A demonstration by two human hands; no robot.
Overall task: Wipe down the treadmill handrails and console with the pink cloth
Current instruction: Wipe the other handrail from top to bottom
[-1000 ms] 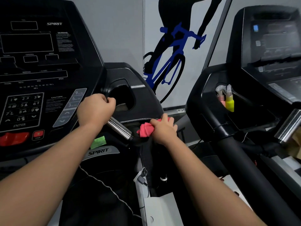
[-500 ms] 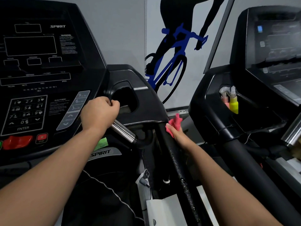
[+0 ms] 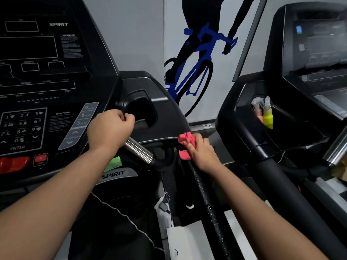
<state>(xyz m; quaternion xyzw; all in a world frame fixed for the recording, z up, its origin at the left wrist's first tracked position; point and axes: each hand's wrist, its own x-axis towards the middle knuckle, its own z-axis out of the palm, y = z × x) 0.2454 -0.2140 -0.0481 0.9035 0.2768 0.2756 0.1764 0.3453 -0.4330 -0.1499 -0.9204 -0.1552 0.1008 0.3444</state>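
The right hand held the crumpled pink cloth against the top of the black textured handrail; the left hand gripped the polished chrome bar. Wrapping the cloth fully round before sliding down would likely clean best.

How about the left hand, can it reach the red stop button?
Probably yes. The left hand grips the silver bar, but the stop button lies uncovered to its left, nothing between them.

Plain grey wall, vertical panel seam, black and blue cyclist decal on the wall, neighbouring black treadmill at right, yellow bottle and pink bottle upright in its tray, even lighting.
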